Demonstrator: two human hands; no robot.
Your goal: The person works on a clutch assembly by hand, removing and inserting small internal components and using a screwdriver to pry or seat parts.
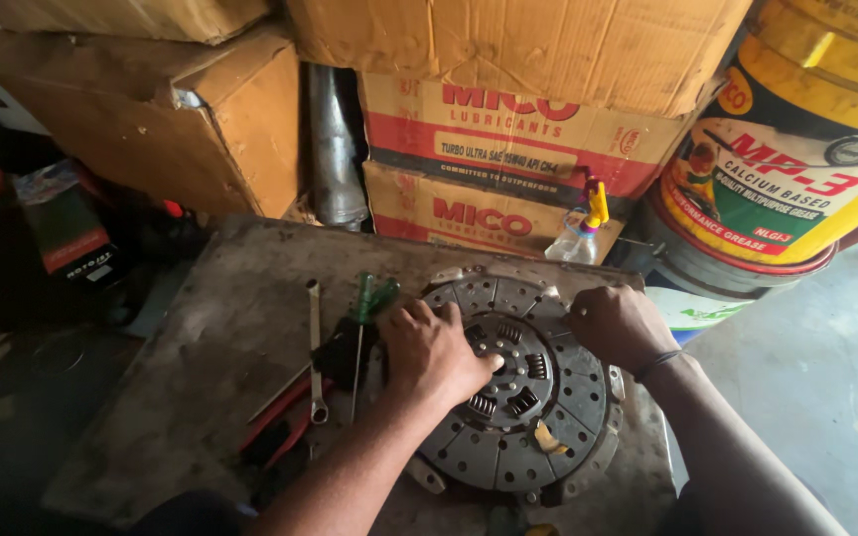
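I look down on a worn, grey work table (220, 328) with a round clutch disc (523, 397) lying flat on its right part. My left hand (434, 349) rests on the disc, palm down, fingers bent and pressing on the upper left area near the centre hub with its coil springs; it lies on the metal and does not close around any part. My right hand (616, 323) is at the upper right rim of the disc, fingers curled on the edge; I cannot tell whether it really pinches the rim.

Just left of the disc, a green-handled screwdriver (367, 308) lies on the table, and beside it a long flat wrench (315, 347). Lower left I see red-handled pliers (285, 422).

Behind the table stand stacked cardboard boxes (508, 149), and to the right a big yellow bucket (796, 149). A small clear bottle with a yellow cap (580, 233) stands between the boxes and the bucket.
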